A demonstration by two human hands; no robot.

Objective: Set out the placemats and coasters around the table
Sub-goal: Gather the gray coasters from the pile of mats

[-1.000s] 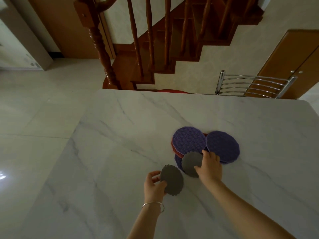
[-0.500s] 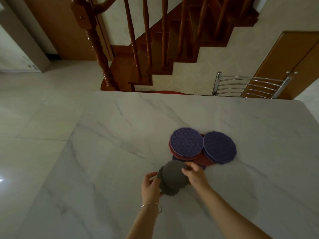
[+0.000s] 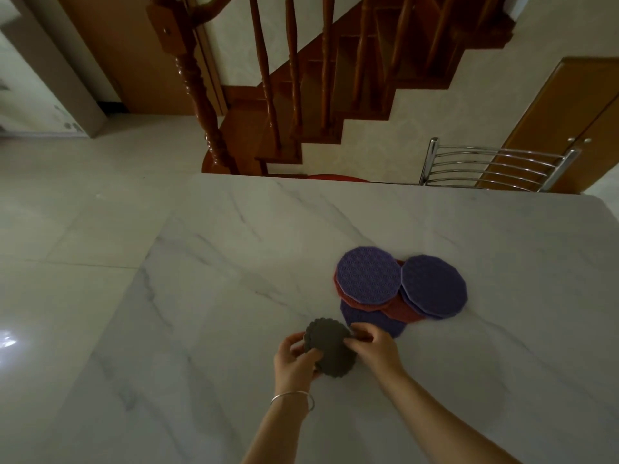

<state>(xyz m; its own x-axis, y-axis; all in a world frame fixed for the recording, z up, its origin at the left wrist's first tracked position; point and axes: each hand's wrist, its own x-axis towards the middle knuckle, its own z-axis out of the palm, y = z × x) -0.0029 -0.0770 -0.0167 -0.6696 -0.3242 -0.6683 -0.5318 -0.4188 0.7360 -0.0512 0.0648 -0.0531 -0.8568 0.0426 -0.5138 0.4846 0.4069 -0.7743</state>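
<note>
Two grey scalloped coasters (image 3: 330, 346) lie stacked together just above the marble table (image 3: 234, 262). My left hand (image 3: 294, 358) grips their left and lower edge. My right hand (image 3: 373, 343) pinches their right edge. Behind them sits a loose pile of round mats: a purple mat (image 3: 368, 275) on top at the left, another purple mat (image 3: 433, 285) at the right, red mats (image 3: 400, 311) between them, and a purple mat (image 3: 378, 321) partly under my right hand.
A metal chair back (image 3: 495, 165) stands at the table's far right edge, a red seat (image 3: 335, 177) at the far middle. A wooden staircase (image 3: 284, 95) rises beyond. Tiled floor lies to the left.
My right hand lifted the second grey coaster off the pile and brought it left onto the one in my left hand; both hands now hold the pair together.
</note>
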